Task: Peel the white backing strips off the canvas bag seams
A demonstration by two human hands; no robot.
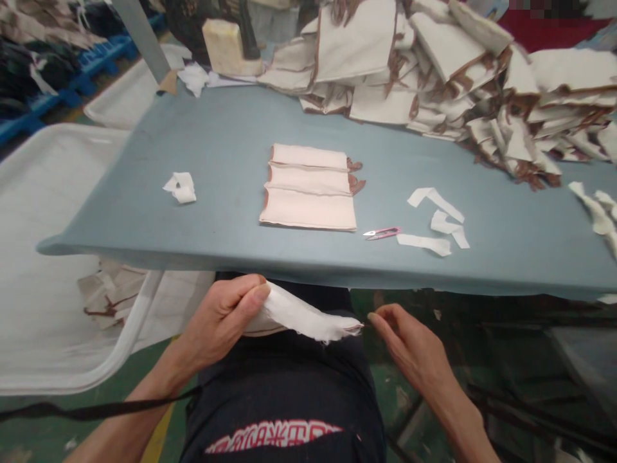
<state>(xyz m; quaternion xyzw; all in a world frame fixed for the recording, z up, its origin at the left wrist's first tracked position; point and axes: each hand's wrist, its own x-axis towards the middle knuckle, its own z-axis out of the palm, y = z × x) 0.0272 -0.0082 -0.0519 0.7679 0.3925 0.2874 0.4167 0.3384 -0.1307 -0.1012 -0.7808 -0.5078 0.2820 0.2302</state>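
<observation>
My left hand (229, 315) is closed on one end of a white cloth strip (308, 318), held over my lap just below the table's front edge. The strip's frayed end points right. Close to that end is my right hand (409, 341), thumb and forefinger pinched together; whatever is between them is too small to make out. On the table, three cream cloth pieces (308, 209) with brown edging overlap in a stack, brown ties at their right side. Small scissors (382, 233) with pink handles lie right of them, beside loose white strips (424, 244).
A large heap of cream pieces (380, 58) covers the back right of the blue-grey table (216, 238). A crumpled white scrap (182, 188) lies at left. Below the left edge stand white bins (43, 257). A yellowish block (224, 48) is at the back.
</observation>
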